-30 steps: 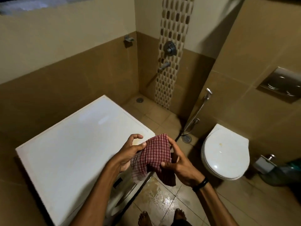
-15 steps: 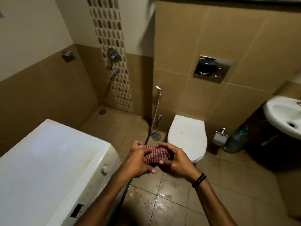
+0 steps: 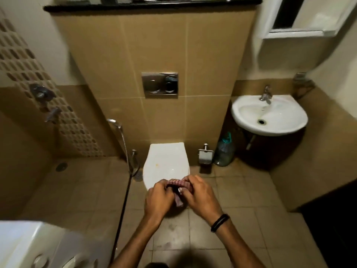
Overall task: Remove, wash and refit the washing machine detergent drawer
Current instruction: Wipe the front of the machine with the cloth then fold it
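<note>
Washing machine (image 3: 29, 246) aside; left grip (image 3: 159, 200) and right grip (image 3: 201, 196) clutch checked cloth (image 3: 176, 183).

The left hand (image 3: 157, 200) and right hand (image 3: 201, 196) are hiding most of the checked cloth (image 3: 176, 183). The picture's corner is cutting off the washing machine (image 3: 29, 246), and blur is smearing the wall cabinet (image 3: 301, 16).

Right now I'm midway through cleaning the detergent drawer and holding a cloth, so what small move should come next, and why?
Probably a step right toward the sink, to wet the cloth. The left hand and right hand both grip it bunched in front of the toilet; the tap is close on the right, the washing machine low on the left.
</note>
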